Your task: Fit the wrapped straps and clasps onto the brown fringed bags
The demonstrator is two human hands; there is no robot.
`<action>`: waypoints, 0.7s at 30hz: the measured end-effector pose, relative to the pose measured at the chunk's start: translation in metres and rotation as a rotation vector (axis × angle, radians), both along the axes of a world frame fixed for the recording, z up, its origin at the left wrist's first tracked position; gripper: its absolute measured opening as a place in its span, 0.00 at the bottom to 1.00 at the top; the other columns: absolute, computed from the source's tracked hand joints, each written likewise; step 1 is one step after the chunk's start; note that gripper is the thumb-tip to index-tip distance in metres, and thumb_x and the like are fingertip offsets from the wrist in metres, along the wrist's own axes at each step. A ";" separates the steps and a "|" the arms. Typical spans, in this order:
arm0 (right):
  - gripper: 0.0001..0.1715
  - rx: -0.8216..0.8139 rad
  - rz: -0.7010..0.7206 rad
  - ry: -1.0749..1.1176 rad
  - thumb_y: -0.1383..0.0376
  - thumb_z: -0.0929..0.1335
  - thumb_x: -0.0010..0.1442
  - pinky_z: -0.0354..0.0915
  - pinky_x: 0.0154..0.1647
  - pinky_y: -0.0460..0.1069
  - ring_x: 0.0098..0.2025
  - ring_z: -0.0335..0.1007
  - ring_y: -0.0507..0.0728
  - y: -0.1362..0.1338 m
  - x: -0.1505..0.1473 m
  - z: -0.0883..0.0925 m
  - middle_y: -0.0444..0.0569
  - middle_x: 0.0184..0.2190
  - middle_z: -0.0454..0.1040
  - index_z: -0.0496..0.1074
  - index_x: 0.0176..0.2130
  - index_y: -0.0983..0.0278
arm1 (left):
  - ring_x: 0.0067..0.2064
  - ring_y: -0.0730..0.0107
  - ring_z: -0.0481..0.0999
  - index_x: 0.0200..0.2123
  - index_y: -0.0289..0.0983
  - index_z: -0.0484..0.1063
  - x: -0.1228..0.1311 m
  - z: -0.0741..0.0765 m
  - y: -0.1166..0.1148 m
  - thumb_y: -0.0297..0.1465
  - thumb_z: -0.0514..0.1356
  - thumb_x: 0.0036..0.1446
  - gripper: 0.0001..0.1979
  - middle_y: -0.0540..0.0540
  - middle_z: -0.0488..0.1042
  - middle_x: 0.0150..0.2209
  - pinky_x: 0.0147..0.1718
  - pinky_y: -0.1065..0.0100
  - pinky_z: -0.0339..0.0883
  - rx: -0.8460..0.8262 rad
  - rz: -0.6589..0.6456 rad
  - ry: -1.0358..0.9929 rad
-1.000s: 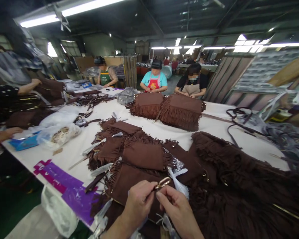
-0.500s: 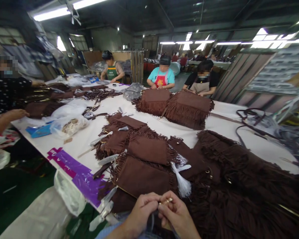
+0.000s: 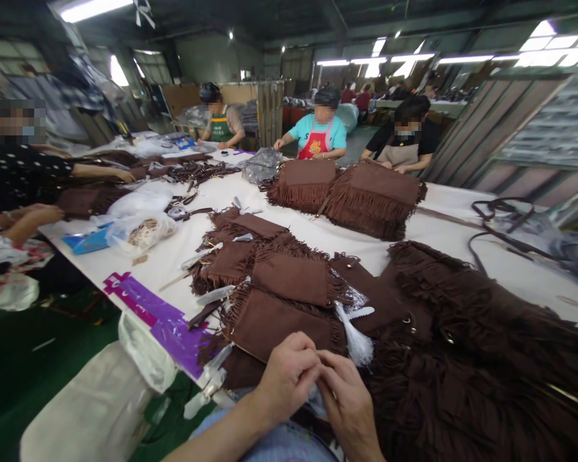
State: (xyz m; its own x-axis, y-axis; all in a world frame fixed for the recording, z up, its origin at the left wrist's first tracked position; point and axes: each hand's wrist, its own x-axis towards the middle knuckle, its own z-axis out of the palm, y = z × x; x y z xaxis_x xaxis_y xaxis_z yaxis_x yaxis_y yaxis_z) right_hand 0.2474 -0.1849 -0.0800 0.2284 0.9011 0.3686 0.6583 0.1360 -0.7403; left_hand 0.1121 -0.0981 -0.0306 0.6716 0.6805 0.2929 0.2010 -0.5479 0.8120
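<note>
My left hand [image 3: 291,378] is closed, its thumb and fingers pinched together in front of my lap. Against its fingertips, my right hand [image 3: 345,401] is closed in a pinch too. Whatever lies between the fingers is hidden. Just beyond them is a brown fringed bag [image 3: 282,324], the nearest of a row laid overlapping on the table. A white tassel-like brush [image 3: 356,337] rests at that bag's right side. To the right spreads a large heap of dark brown fringed pieces [image 3: 472,321] with gold-coloured metal fittings.
More fringed bags [image 3: 370,196] stand stacked across the white table [image 3: 183,247]. Purple plastic [image 3: 173,340] covers its left edge. A clear bag of rings [image 3: 144,232] lies beyond. Co-workers [image 3: 320,131] work along the far and left sides. Dark straps [image 3: 503,215] lie at right.
Both hands have risen slightly, and the left has turned with its back towards me. A gold-coloured metal clasp seen between the fingers before is now hidden. The view has shifted a little.
</note>
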 end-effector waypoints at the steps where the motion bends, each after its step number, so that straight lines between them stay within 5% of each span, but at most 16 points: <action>1: 0.12 -0.002 0.014 0.021 0.63 0.65 0.62 0.68 0.46 0.54 0.44 0.72 0.60 0.000 0.000 0.002 0.52 0.41 0.78 0.78 0.40 0.58 | 0.35 0.69 0.69 0.24 0.36 0.69 -0.001 -0.001 0.003 0.28 0.54 0.62 0.13 0.46 0.69 0.31 0.35 0.70 0.63 -0.021 -0.010 -0.010; 5: 0.13 -0.172 0.013 0.264 0.59 0.66 0.61 0.69 0.37 0.50 0.35 0.73 0.58 -0.008 0.011 0.005 0.50 0.31 0.79 0.79 0.33 0.59 | 0.47 0.64 0.71 0.41 0.37 0.72 -0.027 -0.034 0.026 0.33 0.58 0.60 0.08 0.42 0.73 0.43 0.48 0.64 0.64 0.000 -0.056 0.147; 8: 0.14 -0.334 0.012 0.499 0.54 0.70 0.56 0.67 0.31 0.49 0.29 0.72 0.57 -0.020 0.026 0.007 0.48 0.26 0.77 0.79 0.33 0.61 | 0.61 0.51 0.60 0.56 0.38 0.64 -0.060 -0.081 0.044 0.34 0.67 0.50 0.30 0.35 0.63 0.60 0.59 0.50 0.53 0.197 -0.087 0.516; 12: 0.17 -0.497 0.069 0.775 0.52 0.72 0.50 0.62 0.25 0.47 0.21 0.65 0.53 -0.022 0.035 0.012 0.41 0.17 0.70 0.76 0.34 0.63 | 0.61 0.57 0.62 0.49 0.39 0.68 -0.081 -0.128 0.060 0.25 0.61 0.57 0.16 0.39 0.66 0.59 0.61 0.51 0.50 0.350 -0.208 0.729; 15: 0.16 -0.591 0.159 0.787 0.54 0.72 0.51 0.58 0.24 0.45 0.21 0.61 0.50 -0.014 0.030 0.016 0.42 0.18 0.69 0.70 0.24 0.63 | 0.58 0.62 0.66 0.43 0.37 0.71 -0.076 -0.130 0.069 0.23 0.53 0.61 0.10 0.40 0.70 0.55 0.60 0.57 0.54 0.323 -0.237 0.705; 21: 0.11 -0.675 0.344 0.691 0.60 0.68 0.54 0.54 0.23 0.44 0.23 0.60 0.49 0.005 0.002 -0.001 0.44 0.27 0.73 0.69 0.25 0.63 | 0.44 0.60 0.76 0.36 0.38 0.71 -0.052 -0.100 0.099 0.22 0.53 0.58 0.09 0.43 0.77 0.40 0.44 0.65 0.66 0.171 -0.303 0.824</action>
State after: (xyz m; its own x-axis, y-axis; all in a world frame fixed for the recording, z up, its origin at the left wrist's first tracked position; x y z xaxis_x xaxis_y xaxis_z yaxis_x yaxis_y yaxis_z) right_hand 0.2489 -0.1802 -0.0812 -0.1111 0.9288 -0.3534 0.0632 -0.3483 -0.9352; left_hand 0.0605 0.0011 -0.1303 0.8576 0.4309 -0.2810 0.5114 -0.7727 0.3760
